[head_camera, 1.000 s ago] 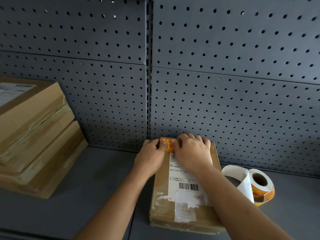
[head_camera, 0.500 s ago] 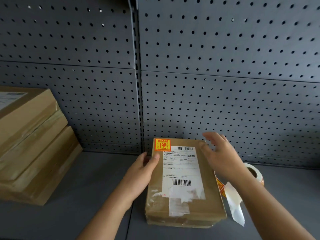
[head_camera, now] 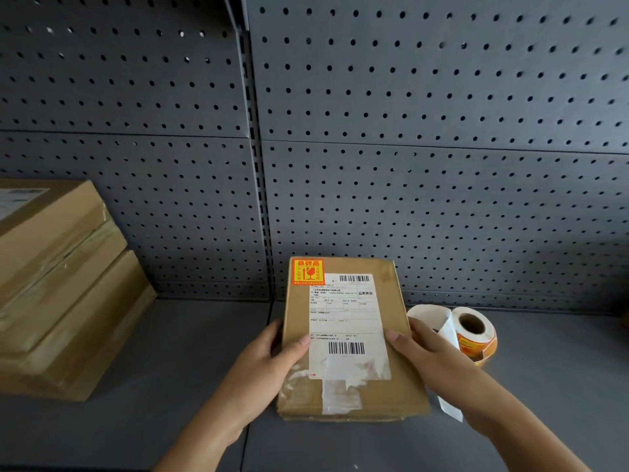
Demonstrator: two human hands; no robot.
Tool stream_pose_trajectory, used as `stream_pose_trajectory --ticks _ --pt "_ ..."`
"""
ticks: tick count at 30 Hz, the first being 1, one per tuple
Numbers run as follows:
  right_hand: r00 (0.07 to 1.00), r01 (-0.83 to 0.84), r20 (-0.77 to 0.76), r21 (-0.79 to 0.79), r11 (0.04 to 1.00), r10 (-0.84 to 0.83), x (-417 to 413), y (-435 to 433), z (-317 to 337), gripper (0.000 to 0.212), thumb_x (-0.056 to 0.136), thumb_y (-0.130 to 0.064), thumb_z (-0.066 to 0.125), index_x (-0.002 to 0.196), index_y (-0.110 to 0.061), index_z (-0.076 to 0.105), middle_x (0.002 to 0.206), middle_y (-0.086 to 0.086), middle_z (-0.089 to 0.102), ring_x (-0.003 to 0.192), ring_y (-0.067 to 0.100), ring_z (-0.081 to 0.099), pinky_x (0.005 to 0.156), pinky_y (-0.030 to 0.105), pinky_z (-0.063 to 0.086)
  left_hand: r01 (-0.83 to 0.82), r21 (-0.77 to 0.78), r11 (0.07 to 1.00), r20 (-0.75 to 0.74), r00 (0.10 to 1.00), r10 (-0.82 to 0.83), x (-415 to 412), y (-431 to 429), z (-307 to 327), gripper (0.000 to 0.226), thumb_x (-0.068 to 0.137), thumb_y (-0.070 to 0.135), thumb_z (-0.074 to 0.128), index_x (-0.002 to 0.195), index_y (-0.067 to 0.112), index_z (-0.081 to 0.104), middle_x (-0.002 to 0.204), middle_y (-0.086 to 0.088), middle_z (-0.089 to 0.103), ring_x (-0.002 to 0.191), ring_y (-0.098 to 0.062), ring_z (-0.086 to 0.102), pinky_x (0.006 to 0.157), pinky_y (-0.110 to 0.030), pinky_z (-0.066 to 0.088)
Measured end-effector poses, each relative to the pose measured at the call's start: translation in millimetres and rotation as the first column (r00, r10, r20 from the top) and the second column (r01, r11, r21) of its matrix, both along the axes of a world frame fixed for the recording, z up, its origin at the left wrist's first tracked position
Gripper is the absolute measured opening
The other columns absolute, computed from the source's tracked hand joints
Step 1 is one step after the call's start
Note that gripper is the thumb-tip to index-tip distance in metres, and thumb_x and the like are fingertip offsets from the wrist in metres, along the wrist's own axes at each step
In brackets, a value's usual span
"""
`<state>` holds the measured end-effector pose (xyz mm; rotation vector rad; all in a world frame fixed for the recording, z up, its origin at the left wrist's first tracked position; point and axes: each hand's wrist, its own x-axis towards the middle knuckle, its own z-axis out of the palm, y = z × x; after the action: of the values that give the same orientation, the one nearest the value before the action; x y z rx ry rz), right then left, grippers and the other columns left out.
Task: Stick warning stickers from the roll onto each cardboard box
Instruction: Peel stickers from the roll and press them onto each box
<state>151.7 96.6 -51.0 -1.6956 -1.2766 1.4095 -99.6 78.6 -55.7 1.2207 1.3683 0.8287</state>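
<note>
In the head view, your left hand (head_camera: 269,366) and right hand (head_camera: 429,359) clamp the long sides of the cardboard box (head_camera: 391,308), thumbs on top. It lies mid-shelf (head_camera: 170,369), far end near the back edge, with a warning sticker (head_camera: 308,272) on its far-left corner. It's probably stiff, light and perhaps fragile, so the sides are your hold. It's taped shut, contents unseen. The roll (head_camera: 473,332) sits just right; stacked boxes (head_camera: 61,287) wait at the left end.
</note>
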Motion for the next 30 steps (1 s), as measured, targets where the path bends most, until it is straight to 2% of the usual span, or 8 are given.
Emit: stream_pose_trajectory --ticks 4,7,12,15,18,20,25,30 --pt "0.996 -0.001 -0.086 0.119 0.993 0.011 6.0 -11.3 15.4 0.031 0.097 -0.031 0.061 0.128 -0.035 0.057 0.111 -0.018 0.073 0.090 -0.003 0.072 0.065 0.010 0.055 -0.006 0.137 0.991 0.033 0.999 0.001 3.0 -8.2 10.4 0.037 0.097 0.037 0.060 0.132 0.046 0.054 0.118 0.028 0.070 0.107 0.005 0.067 0.091 -0.021 0.049" --pt "0.995 -0.007 -0.097 0.224 0.975 0.030 13.6 -17.3 27.8 0.030 0.097 -0.026 0.060 0.125 -0.037 0.056 0.109 -0.022 0.073 0.093 -0.005 0.071 0.068 0.008 0.054 -0.002 0.240 0.971 0.061 0.998 -0.014 8.7 -11.2 17.5 0.053 0.091 0.038 0.063 0.140 0.045 0.045 0.123 0.026 0.068 0.113 0.003 0.065 0.095 -0.023 0.051" --pt "0.996 -0.016 -0.078 0.363 0.932 0.047 29.6 -30.7 45.0 0.042 0.097 -0.021 0.059 0.134 -0.038 0.049 0.117 -0.024 0.070 0.106 -0.004 0.067 0.077 0.008 0.053 0.015 0.383 0.924 0.075 0.996 -0.047 22.3 -13.3 23.0 0.065 0.086 0.034 0.067 0.143 0.045 0.037 0.128 0.029 0.064 0.121 0.007 0.059 0.091 -0.009 0.049" --pt "0.996 -0.005 -0.074 0.422 0.907 0.040 42.0 -40.2 50.4 0.049 0.097 -0.014 0.059 0.138 -0.037 0.046 0.123 -0.022 0.069 0.112 -0.001 0.066 0.083 0.010 0.053 0.040 0.446 0.894 0.070 0.994 -0.079 33.0 -14.0 26.1 0.072 0.086 0.031 0.069 0.148 0.041 0.033 0.134 0.026 0.061 0.126 0.003 0.056 0.097 -0.014 0.049" --pt "0.997 -0.005 -0.072 0.460 0.888 0.042 53.7 -50.5 56.6 0.054 0.096 -0.009 0.059 0.139 -0.038 0.044 0.126 -0.020 0.068 0.116 0.000 0.064 0.087 0.011 0.052 0.072 0.503 0.861 0.058 0.991 -0.117 44.4 -12.4 26.6 0.077 0.089 0.035 0.074 0.152 0.036 0.030 0.142 0.021 0.056 0.132 -0.002 0.053 0.106 -0.031 0.049" --pt "0.997 0.012 -0.068 0.474 0.880 0.023 64.6 -59.4 59.4 0.057 0.096 -0.008 0.058 0.141 -0.038 0.042 0.129 -0.018 0.067 0.119 0.002 0.063 0.090 0.013 0.052 0.097 0.534 0.840 0.037 0.990 -0.138 55.3 -11.0 26.5 0.082 0.086 0.040 0.075 0.153 0.036 0.028 0.144 0.023 0.053 0.134 -0.002 0.051 0.109 -0.035 0.046" --pt "0.997 0.073 -0.043 0.494 0.866 -0.059 94.2 -84.2 64.2 0.057 0.096 -0.004 0.057 0.144 -0.031 0.042 0.133 -0.010 0.067 0.124 0.010 0.062 0.099 0.025 0.053 0.149 0.588 0.795 0.014 0.981 -0.194 90.5 -10.9 23.9 0.082 0.081 0.029 0.078 0.147 0.042 0.030 0.140 0.031 0.052 0.132 0.004 0.050 0.104 -0.014 0.043" --pt "0.982 0.174 -0.020 0.487 0.856 -0.189 126.4 -110.1 61.5 0.056 0.096 -0.004 0.057 0.141 -0.036 0.045 0.128 -0.013 0.069 0.121 0.009 0.064 0.097 0.025 0.055 0.214 0.632 0.745 -0.006 0.962 -0.272 134.4 -13.0 15.5 0.093 0.080 0.026 0.081 0.150 0.044 0.022 0.144 0.038 0.044 0.137 0.006 0.044 0.106 -0.014 0.042"
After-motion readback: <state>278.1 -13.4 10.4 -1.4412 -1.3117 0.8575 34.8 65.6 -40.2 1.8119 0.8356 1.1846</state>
